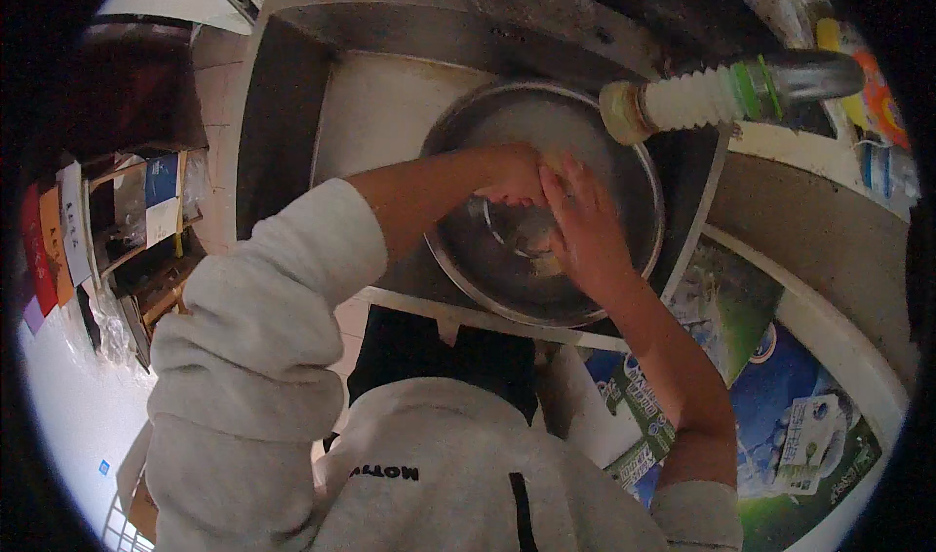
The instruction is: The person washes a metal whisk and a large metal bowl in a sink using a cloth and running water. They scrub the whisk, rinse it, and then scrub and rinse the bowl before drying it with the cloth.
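A round stainless-steel basin sits in the metal sink. Both hands meet over the inside of this basin. My left hand has its fingers curled, and my right hand presses against it from the right with fingers extended. Whether anything is held between them is hidden by the fingers and the blur. Under the hands, the basin shows bright curved reflections and a small pale patch, too unclear to name.
A faucet with a white corrugated extension reaches over the basin's upper right rim. The sink's front edge runs before my body. Printed cartons stand at lower right. Shelving with boxes is at left.
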{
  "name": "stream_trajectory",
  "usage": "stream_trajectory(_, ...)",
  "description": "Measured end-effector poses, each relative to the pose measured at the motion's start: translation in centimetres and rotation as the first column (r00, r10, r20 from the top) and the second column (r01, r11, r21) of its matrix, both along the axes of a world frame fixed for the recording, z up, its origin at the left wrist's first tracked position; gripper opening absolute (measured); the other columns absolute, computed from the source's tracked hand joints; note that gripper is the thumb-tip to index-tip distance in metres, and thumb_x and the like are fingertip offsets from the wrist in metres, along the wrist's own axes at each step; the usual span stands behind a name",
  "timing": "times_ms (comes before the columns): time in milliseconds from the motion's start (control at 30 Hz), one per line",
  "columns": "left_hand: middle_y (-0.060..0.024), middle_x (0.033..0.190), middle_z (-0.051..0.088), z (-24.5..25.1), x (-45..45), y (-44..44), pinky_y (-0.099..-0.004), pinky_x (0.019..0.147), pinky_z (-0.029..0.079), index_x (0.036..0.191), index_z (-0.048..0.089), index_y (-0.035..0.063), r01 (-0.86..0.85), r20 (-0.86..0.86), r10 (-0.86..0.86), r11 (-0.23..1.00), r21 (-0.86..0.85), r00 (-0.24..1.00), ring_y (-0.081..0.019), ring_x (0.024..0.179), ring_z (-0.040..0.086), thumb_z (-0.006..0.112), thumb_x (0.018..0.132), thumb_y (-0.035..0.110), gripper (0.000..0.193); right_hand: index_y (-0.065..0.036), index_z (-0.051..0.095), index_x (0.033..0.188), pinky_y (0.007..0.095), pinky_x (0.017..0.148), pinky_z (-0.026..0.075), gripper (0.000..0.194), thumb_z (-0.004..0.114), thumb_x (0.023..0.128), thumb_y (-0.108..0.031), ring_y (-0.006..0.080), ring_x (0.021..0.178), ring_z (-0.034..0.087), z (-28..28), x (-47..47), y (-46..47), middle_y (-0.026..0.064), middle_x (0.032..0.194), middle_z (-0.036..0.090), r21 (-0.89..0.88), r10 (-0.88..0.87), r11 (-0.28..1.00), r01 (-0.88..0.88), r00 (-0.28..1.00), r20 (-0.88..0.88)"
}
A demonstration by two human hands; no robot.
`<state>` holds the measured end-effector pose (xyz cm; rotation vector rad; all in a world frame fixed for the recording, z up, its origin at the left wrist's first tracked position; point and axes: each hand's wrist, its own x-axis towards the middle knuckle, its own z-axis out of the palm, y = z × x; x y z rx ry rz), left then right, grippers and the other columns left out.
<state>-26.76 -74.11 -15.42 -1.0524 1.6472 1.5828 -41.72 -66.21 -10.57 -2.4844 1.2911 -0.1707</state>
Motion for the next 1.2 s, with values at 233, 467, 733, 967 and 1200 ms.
stream_trajectory(233, 0.0075, 0.063, 0.039, 4.1, 1.4, 4.8, -0.0183, 0.038, 0.024, 0.079, 0.050, 0.0131, 0.052, -0.322, 0.489, 0.488, 0.871, 0.811, -0.0032, 0.049, 0.035, 0.054, 0.083, 0.032, 0.020, -0.004, 0.049, 0.114, 0.0452, 0.089, 0.039, 0.051, 0.066, 0.067, -0.011, 0.0298, 0.109, 0.047, 5.6, 0.1, -1.0, 0.0142, 0.123, 0.047, -0.060, 0.388, 0.922, -0.384, 0.917, 0.096)
stream_trajectory(467, 0.0057, 0.057, 0.042, 6.9, -0.4, 4.4, -0.0184, 0.035, 0.027, 0.070, 0.049, 0.0138, -0.176, -0.197, 0.532, 0.570, 0.803, 0.824, -0.0045, 0.041, 0.033, 0.061, 0.080, 0.032, 0.024, -0.002, 0.057, 0.100, 0.0371, 0.065, 0.048, 0.030, 0.060, 0.072, -0.013, 0.0293, 0.075, 0.060, 4.9, -2.0, -2.7, 0.0135, 0.084, 0.061, 0.186, 0.312, 0.928, -0.323, 0.946, 0.088)
stream_trajectory(733, 0.0003, 0.065, 0.051, 3.0, -1.9, 2.3, -0.0194, 0.042, 0.031, 0.074, 0.053, 0.0105, -0.360, -0.128, 0.586, 0.640, 0.679, 0.800, -0.0077, 0.048, 0.043, 0.064, 0.073, 0.021, 0.016, -0.004, 0.057, 0.090, 0.0401, 0.054, 0.048, 0.026, 0.064, 0.068, -0.017, 0.0329, 0.064, 0.061, -0.6, -3.2, -3.9, 0.0152, 0.072, 0.060, 0.186, 0.184, 0.967, -0.176, 0.983, -0.024)
stream_trajectory(967, -0.0017, 0.070, 0.055, -3.9, -5.5, 2.4, -0.0232, 0.045, 0.036, 0.082, 0.057, 0.0102, -0.259, -0.300, 0.318, 0.941, 0.220, 0.899, -0.0108, 0.051, 0.048, 0.067, 0.070, 0.022, 0.019, 0.000, 0.060, 0.092, 0.0409, 0.060, 0.049, 0.033, 0.069, 0.068, -0.021, 0.0368, 0.066, 0.061, -3.6, -2.8, -2.8, 0.0195, 0.072, 0.061, 0.295, 0.136, 0.949, -0.108, 0.988, -0.075)
stream_trajectory(1200, -0.0037, 0.074, 0.060, -10.7, -9.9, 3.4, -0.0270, 0.048, 0.041, 0.089, 0.061, 0.0099, 0.234, 0.045, -0.257, 0.772, -0.591, 0.965, -0.0140, 0.054, 0.053, 0.069, 0.067, 0.023, 0.027, 0.000, 0.061, 0.095, 0.0350, 0.074, 0.049, 0.029, 0.068, 0.072, -0.017, 0.0273, 0.087, 0.063, -4.6, -0.4, -1.5, 0.0176, 0.090, 0.064, 0.553, -0.176, 0.825, 0.120, 0.983, 0.049)
